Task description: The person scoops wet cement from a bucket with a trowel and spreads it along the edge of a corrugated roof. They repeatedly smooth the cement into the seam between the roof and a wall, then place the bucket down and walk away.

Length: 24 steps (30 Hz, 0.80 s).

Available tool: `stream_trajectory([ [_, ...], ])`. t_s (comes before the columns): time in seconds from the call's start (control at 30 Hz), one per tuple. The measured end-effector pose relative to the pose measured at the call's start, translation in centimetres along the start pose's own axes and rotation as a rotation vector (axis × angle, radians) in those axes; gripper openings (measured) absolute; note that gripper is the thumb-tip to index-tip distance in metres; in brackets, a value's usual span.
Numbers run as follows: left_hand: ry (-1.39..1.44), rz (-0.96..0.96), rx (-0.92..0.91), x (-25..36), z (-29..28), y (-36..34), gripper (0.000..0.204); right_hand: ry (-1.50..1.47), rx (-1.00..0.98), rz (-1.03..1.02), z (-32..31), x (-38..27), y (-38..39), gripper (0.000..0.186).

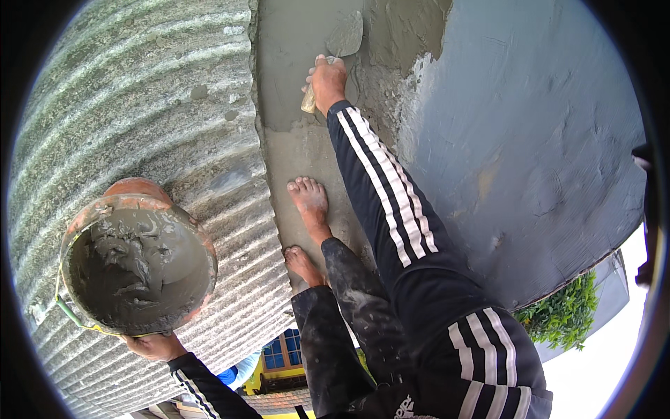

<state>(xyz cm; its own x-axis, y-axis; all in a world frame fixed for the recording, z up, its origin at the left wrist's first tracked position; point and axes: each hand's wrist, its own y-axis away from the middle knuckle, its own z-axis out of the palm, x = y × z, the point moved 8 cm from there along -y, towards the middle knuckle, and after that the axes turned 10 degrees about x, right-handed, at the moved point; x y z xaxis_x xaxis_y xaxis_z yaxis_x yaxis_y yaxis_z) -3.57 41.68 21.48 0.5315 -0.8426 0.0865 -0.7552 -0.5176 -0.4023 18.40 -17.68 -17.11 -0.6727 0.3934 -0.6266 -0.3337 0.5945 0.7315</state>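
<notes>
My right hand (326, 80) grips the wooden handle (309, 103) of a trowel, its metal blade (345, 33) lying on wet grey mortar (293, 63) in the narrow strip beside the wall. My left hand (148, 346) holds the lower edge of an orange bucket (139, 187) of wet grey mix (139, 258); whether its rim or handle, I cannot tell. The bucket is over corrugated roofing sheets (112, 98) at the left.
My bare feet (307, 199) stand on the narrow ledge (296, 153) between roofing edge and smooth grey wall (530, 126). Leafy greenery (562, 311) shows beyond the wall's edge. Below the roofing are a yellow building with blue window (283, 349) and something blue (237, 370).
</notes>
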Motion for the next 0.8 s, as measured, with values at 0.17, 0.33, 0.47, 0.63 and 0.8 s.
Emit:
stream_trajectory([
  [0.17, 0.087, -0.108, 0.002, -3.2, 0.0, 0.0, 0.066, -0.043, 0.043, 0.182, -0.5, 3.6, -0.5, 0.025],
  [0.33, -0.12, 0.247, -0.02, -1.2, 0.0, -0.3, 0.078, -0.105, -0.01, 0.191, -4.9, 8.4, 2.9, 0.025],
  [0.47, -0.104, 0.385, 0.006, -0.1, -0.1, -0.3, 0.083, -0.153, -0.097, 0.177, -7.2, 13.2, 4.4, 0.023],
  [0.63, -0.057, 0.188, 0.022, 1.0, -0.1, -0.7, 0.066, -0.028, -0.133, 0.221, -10.8, 17.0, 9.9, 0.025],
  [0.8, 0.153, 0.273, -0.022, 4.4, -0.8, -2.7, 0.054, 0.056, -0.115, 0.016, -10.1, 11.1, 5.8, 0.031],
])
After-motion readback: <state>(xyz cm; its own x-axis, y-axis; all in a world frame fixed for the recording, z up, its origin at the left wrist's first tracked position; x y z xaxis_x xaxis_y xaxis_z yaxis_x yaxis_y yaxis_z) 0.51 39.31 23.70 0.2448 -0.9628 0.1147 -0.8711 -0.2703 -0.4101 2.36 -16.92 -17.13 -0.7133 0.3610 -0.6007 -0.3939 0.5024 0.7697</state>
